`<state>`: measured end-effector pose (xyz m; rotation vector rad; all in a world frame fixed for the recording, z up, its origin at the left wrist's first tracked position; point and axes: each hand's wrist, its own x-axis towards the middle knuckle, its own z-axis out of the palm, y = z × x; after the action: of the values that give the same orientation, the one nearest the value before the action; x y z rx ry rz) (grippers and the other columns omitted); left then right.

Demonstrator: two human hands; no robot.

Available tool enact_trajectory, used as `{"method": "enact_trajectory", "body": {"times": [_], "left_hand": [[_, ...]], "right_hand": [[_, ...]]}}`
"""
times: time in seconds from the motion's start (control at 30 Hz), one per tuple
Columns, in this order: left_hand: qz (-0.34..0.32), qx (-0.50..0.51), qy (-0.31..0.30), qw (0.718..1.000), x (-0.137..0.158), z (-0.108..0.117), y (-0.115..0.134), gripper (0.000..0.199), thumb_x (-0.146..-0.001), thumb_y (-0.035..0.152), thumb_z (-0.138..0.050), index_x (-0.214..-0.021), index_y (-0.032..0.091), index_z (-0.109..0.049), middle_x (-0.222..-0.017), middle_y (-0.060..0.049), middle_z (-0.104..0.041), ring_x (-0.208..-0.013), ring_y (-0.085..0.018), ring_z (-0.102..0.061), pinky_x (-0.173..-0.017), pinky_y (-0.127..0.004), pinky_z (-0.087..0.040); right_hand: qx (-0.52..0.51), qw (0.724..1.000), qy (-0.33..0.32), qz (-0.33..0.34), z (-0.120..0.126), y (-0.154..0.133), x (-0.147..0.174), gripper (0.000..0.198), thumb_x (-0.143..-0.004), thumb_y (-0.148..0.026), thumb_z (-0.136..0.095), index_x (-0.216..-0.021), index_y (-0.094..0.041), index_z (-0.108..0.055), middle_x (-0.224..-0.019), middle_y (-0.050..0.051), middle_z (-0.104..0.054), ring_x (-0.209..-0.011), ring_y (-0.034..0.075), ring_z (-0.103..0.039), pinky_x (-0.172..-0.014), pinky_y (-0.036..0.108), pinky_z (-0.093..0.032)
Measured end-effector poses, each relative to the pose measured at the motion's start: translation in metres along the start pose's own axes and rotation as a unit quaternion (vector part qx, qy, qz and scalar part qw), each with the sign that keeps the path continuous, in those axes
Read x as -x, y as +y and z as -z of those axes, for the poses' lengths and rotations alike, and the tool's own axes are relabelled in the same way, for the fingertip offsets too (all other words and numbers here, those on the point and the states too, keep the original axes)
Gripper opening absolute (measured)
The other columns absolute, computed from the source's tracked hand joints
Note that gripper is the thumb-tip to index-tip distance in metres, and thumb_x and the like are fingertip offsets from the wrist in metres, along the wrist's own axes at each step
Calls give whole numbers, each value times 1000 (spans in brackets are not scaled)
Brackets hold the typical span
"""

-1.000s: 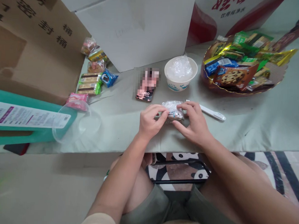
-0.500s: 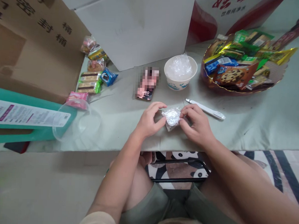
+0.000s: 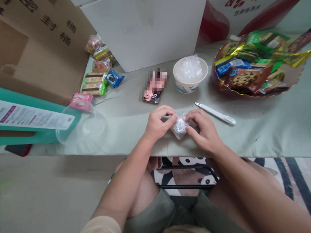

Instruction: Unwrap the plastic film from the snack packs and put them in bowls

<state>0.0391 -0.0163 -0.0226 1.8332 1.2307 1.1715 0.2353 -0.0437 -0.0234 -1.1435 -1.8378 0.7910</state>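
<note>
Near the surface's (image 3: 129, 132) front edge, the left hand's (image 3: 157, 123) fingers pinch a packet (image 3: 180, 126) still covered in clear plastic; the right hand's (image 3: 205, 130) narrowed fingers touch it, grip unclear. Crumpled film (image 3: 190, 68) sits in a paper bowl (image 3: 186, 87).

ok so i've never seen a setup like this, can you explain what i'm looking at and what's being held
There is no machine here: the left hand and right hand are a person's own, bare. The view comes from a camera worn on that person's head, looking forward and down. Between the fingertips of both hands is a small, shiny, clear-plastic packet; its contents are hard to make out. On the pale green cloth beyond them lie a phone with a blurred-out screen, a slim white tool and a white paper cup with blue print, holding crumpled clear plastic. Farther right stands a gold-rimmed bowl heaped with wrapped snacks.
</note>
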Motion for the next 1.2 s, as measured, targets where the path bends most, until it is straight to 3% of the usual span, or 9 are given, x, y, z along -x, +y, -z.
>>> {"method": "enact_trajectory", "body": {"times": [0.1, 0.17, 0.23, 0.3, 0.5, 0.63, 0.93, 1.07, 1.2], "left_hand": [[-49, -11, 51, 997, -3, -4, 6, 16, -91, 28, -63, -78, 21, -65, -85, -3, -72, -82, -15, -67, -76, -31, -55], [-60, -29, 71, 995, -3, -5, 9, 18, -94, 32, -61, -80, 22, -64, -85, -3, -70, -82, -15, -65, -75, -31, -54], [-45, -59, 86, 994, -3, -6, 10, 18, -95, 37, -59, -86, 23, -64, -89, -4, -68, -82, -16, -63, -73, -30, -54], [-28, -89, 87, 992, 0, -6, 11, 20, -92, 43, -63, -94, 23, -63, -95, -5, -66, -83, -16, -61, -74, -31, -54], [-53, -162, -54, 984, 15, -9, 16, 50, -70, 44, -83, -112, 23, -65, -115, -8, -64, -106, -26, -63, -99, -43, -53], [-51, -161, -40, 985, 15, -4, 13, 31, -78, 25, -70, -109, 23, -66, -115, -9, -64, -107, -24, -65, -99, -42, -53], [-55, -168, -6, 984, 17, 13, 13, 3, -81, 21, -64, -82, 21, -66, -90, -4, -67, -84, -19, -65, -79, -35, -56], [-29, -111, 66, 991, 21, 14, 16, 10, -83, 17, -62, -74, 20, -66, -84, -2, -66, -72, -13, -61, -65, -28, -52], [59, 7, 191, 980, 17, 24, 11, 10, -77, 18, -65, -67, 20, -63, -79, -1, -62, -72, -12, -59, -64, -25, -51]], "right_hand": [[-4, 999, 3, 33, -5, -5, -1, 29, -81, -39, -67, -104, -24, -58, -102, 8, -66, -94, 25, -62, -82, 40, -51], [6, 999, 27, 18, -7, -10, -2, 19, -84, -35, -65, -98, -24, -59, -96, 7, -68, -89, 23, -62, -80, 39, -50], [16, 997, 62, -34, -7, -13, -5, 6, -88, -30, -57, -86, -24, -57, -85, 5, -67, -81, 20, -61, -76, 36, -49], [-3, 989, 97, -109, -6, -13, -8, 11, -89, -29, -53, -80, -24, -55, -76, 3, -64, -71, 18, -58, -68, 33, -48], [-173, 935, 164, -261, 1, -1, -13, 9, -86, -29, -53, -85, -26, -45, -62, -5, -54, -54, 14, -58, -52, 28, -49], [-175, 923, 216, -265, 7, 1, -15, 12, -81, -24, -54, -85, -27, -43, -64, -5, -52, -56, 14, -61, -52, 28, -51], [-130, 929, 220, -268, 17, 10, -12, 14, -79, -21, -55, -82, -27, -43, -67, -3, -52, -59, 16, -61, -55, 32, -53], [-119, 933, 233, -248, 19, 7, -11, 15, -76, -19, -56, -80, -27, -44, -65, -4, -51, -58, 16, -61, -53, 31, -51], [-147, 921, 269, -240, 23, 6, -13, 14, -71, -19, -56, -78, -26, -46, -64, -5, -51, -55, 13, -59, -49, 27, -49]]}}
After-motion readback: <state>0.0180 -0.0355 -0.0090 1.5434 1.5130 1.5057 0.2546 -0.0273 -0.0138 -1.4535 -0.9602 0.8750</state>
